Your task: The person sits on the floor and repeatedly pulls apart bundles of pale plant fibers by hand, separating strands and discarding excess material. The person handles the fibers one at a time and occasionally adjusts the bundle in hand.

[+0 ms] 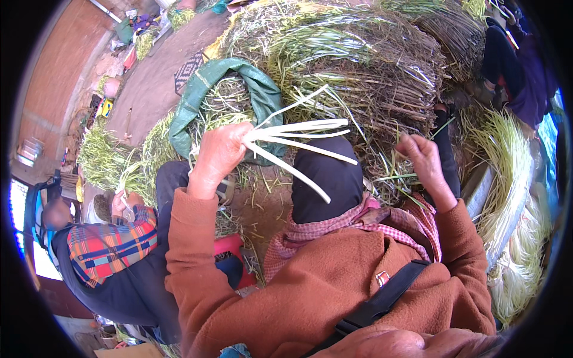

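Note:
My left hand [224, 145] is shut around the ends of several pale, peeled vegetable stalks [295, 168], which fan out to the right. My right hand [421, 156] is raised apart from them, its fingers curled. Thin green leaf strips [398, 176] show close to it, but whether it grips one cannot be told. Below the stalks is my knee in dark cloth [329, 179], with a pink checked cloth [322, 250] across my lap. Just beyond my left hand stands a green woven sack [181, 121], its mouth rolled back over stringy plant scraps [228, 96].
A large heap of unpeeled stalks with dry roots [389, 89] lies ahead. Pale stalks lie in long bundles [506, 188] at my right. On the left, a person in a checked sleeve [112, 244] handles stalks near a leafy pile [103, 156]. A red plastic stool [244, 264] is beside me. Another person [528, 85] sits upper right.

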Action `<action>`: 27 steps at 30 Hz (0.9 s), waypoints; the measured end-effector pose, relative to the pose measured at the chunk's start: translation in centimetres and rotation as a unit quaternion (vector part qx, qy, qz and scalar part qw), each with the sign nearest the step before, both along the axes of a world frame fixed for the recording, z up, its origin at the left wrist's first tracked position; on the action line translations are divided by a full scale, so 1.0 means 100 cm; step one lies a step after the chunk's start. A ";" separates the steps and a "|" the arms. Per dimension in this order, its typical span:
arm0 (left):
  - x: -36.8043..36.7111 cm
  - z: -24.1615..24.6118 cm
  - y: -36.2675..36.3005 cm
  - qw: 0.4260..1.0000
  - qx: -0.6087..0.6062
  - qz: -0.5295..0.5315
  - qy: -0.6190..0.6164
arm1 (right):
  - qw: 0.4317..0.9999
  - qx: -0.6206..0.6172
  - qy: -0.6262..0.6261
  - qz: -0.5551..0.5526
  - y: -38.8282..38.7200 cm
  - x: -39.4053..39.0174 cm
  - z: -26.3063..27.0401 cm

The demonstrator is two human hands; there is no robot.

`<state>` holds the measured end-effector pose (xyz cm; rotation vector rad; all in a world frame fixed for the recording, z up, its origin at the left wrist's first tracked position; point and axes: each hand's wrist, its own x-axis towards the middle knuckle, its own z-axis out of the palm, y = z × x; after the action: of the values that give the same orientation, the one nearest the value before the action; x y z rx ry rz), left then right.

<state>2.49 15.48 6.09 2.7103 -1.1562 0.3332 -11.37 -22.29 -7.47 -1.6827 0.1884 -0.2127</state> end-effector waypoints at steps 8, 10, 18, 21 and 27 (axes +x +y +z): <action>0.007 0.035 -0.049 0.985 0.060 -0.016 -0.161 | 0.927 -0.310 -0.207 -0.049 0.003 0.012 0.079; 0.006 0.036 -0.069 0.982 0.056 -0.026 -0.176 | 0.896 -0.362 -0.253 -0.054 0.018 0.015 0.102; -0.015 0.014 -0.170 0.988 0.027 -0.109 -0.102 | 0.843 -0.433 -0.317 -0.028 0.050 0.028 0.115; -0.032 0.004 -0.197 0.982 0.032 -0.176 -0.068 | 0.863 -0.455 -0.220 -0.010 0.016 0.014 0.085; -0.045 -0.028 -0.220 0.966 0.021 -0.254 0.032 | 0.924 -0.369 -0.093 -0.031 -0.031 -0.056 0.016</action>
<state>-2.05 -6.48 3.27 2.3156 -1.7859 0.1419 -16.99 -25.39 -5.92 -2.3899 0.0107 -0.5401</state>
